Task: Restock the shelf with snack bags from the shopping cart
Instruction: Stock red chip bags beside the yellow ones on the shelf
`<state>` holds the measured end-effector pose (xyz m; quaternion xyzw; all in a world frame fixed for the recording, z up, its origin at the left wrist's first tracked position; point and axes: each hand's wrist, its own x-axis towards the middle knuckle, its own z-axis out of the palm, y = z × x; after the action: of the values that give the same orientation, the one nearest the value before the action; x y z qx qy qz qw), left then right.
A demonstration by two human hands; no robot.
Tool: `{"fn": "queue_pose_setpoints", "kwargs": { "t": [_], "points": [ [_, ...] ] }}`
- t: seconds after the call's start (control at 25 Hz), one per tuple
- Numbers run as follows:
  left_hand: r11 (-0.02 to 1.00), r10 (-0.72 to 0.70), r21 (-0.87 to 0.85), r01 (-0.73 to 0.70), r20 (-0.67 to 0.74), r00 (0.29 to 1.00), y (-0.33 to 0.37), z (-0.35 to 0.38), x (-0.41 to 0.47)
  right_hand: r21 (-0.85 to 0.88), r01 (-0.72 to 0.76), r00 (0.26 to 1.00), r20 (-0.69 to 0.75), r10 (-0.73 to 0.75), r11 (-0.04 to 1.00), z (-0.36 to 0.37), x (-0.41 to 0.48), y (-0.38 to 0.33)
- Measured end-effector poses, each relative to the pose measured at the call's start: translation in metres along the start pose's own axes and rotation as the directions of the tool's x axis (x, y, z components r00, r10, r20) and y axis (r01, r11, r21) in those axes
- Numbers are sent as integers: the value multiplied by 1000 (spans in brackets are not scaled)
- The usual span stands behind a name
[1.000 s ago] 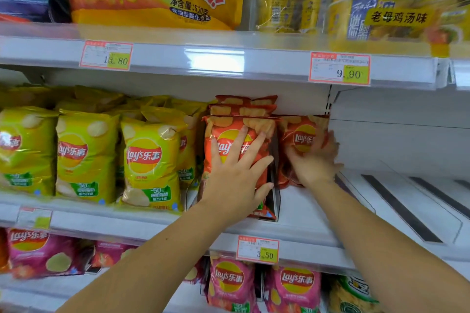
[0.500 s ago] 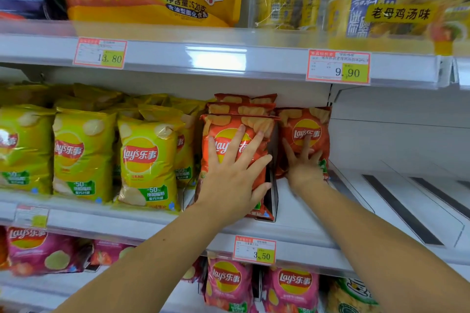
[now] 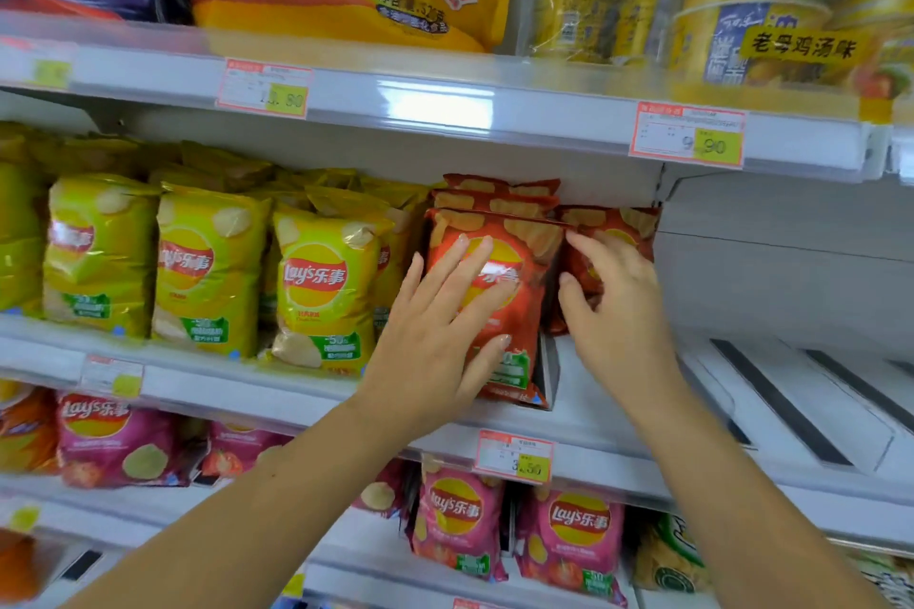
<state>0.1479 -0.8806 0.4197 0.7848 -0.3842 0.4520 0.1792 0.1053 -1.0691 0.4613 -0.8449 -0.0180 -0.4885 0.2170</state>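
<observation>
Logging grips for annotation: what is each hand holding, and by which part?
The left hand only presses flat against the front red bag. The right hand grips the right red bag near its left edge.

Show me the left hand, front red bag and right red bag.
left hand (image 3: 435, 336), head view, back of the hand
front red bag (image 3: 531, 307), head view, right side
right red bag (image 3: 638, 232), head view, upper right corner

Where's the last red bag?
The last red bag stands rightmost on the middle shelf, behind the right hand, beside the front red bag the left hand presses.
</observation>
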Motion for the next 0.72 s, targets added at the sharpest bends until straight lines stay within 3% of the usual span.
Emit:
{"fn": "queue_pose_setpoints", "kwargs": {
  "t": [0.08,0.16,0.28,0.48,0.72],
  "points": [
    [999,10,-36,-13,-59,998,-17,-20,-32,126,133,983,-145,-114,983,7,-30,-48],
    [1000,-17,-13,16,-44,999,-44,-41,-74,225,243,964,-165,-208,944,33,-59,-94],
    [990,-124,68,122,19,992,-91,-83,-144,370,293,954,-47,-297,882,87,-99,-162],
    [899,-401,215,382,47,915,-184,-187,-282,537,215,908,198,-370,816,191,-173,-296],
    [681,-703,384,623,106,703,-291,-341,-479,630,89,782,435,-446,771,319,-286,-474]
  ]
}}
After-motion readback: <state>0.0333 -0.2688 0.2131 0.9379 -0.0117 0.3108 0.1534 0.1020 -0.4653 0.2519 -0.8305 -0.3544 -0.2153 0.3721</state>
